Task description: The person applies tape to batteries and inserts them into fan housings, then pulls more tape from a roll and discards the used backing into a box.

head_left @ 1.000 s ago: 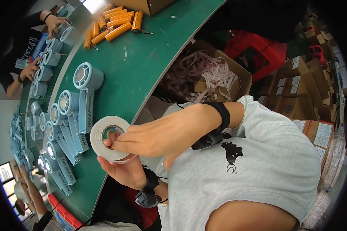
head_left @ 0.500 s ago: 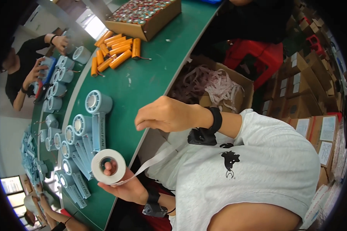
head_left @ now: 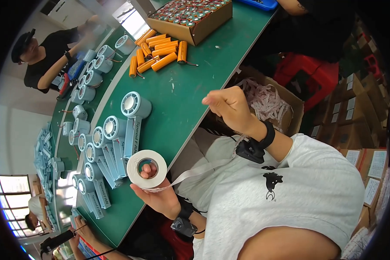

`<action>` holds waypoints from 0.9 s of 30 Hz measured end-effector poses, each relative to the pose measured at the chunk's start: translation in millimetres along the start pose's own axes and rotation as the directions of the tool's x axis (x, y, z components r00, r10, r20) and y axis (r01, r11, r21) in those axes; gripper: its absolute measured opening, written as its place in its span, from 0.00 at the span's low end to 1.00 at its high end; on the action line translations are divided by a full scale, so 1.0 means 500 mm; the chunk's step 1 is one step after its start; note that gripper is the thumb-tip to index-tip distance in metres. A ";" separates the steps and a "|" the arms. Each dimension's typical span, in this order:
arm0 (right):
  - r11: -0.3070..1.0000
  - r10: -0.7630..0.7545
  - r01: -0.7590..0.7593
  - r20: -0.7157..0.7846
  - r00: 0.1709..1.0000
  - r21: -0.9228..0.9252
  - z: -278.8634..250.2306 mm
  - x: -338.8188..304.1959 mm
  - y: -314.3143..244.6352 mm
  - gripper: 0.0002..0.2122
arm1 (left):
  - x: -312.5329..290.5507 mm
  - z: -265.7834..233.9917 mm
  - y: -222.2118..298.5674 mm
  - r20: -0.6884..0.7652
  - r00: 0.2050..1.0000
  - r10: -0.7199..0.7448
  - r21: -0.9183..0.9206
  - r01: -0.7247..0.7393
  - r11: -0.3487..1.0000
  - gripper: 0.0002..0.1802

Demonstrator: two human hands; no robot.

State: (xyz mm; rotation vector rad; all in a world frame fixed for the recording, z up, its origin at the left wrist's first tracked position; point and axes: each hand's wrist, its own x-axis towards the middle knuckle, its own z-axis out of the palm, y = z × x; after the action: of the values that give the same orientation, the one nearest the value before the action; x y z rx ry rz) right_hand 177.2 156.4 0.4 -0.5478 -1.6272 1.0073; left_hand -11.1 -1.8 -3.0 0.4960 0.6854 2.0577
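My left hand (head_left: 162, 200), low in the view near the table edge, holds a white tape roll (head_left: 135, 173); its fingertips poke through the core. From the roll a loose white strip (head_left: 199, 171) stretches right across my lap and passes out of sight behind the device on my right wrist. My right hand (head_left: 234, 108) is raised beyond the table edge, beside a carton of strips. Its fingers are curled closed, and what they may hold is hidden. Just left of the roll, light-blue handheld fans (head_left: 135, 105) lie in a row on the green table.
Several orange battery packs (head_left: 164, 61) lie before a carton of batteries (head_left: 216, 27). Pinkish-white strips (head_left: 268, 100) fill a floor carton. A red stool (head_left: 310, 73) and stacked cartons (head_left: 351, 108) stand right. Across the table a person (head_left: 47, 60) works beside more fan parts.
My right hand has moved up and right, away from the table edge, and its fingers are more curled. My left hand still holds the tape roll. The whole view has shifted slightly.
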 end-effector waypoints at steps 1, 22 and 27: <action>1.000 -0.001 0.001 -0.001 1.000 0.001 0.003 0.003 -0.001 0.14 | 0.001 0.000 0.000 0.003 1.000 -0.003 -0.002 0.003 1.000 0.22; 0.949 0.136 -0.298 -0.719 0.682 -0.103 -0.426 -0.211 0.209 0.09 | 0.011 -0.001 -0.020 0.120 0.992 -0.031 -0.037 0.036 0.999 0.21; 0.753 0.379 -0.619 -0.622 0.685 -0.224 -0.434 -0.226 0.168 0.10 | 0.012 0.005 -0.021 0.175 0.983 -0.055 0.005 0.055 0.998 0.22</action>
State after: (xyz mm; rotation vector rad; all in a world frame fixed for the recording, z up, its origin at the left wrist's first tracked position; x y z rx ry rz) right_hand 403.5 185.0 -121.4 -1.5248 -1.1677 0.7690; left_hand -6.3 9.0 -7.5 0.6429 0.5871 1.9353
